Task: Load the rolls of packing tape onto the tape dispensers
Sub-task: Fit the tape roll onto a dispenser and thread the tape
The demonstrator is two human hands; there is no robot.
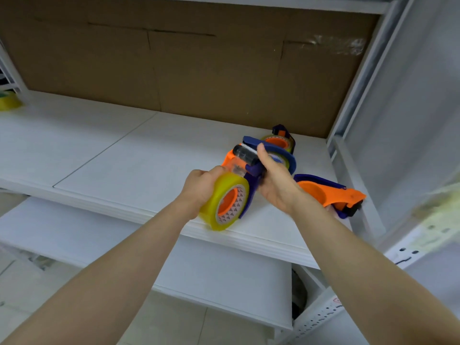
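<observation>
A yellowish roll of packing tape sits on the orange hub of an orange and blue tape dispenser, held above the white shelf. My left hand wraps the roll's far side. My right hand grips the dispenser's blue handle. Behind it lies a second dispenser with a tape roll on it. To the right an empty dispenser lies on its side, its orange hub bare.
The white shelf board runs left, with a brown cardboard back panel. Another yellow tape roll rests at the far left edge. A white metal shelf upright stands to the right. A lower shelf lies beneath.
</observation>
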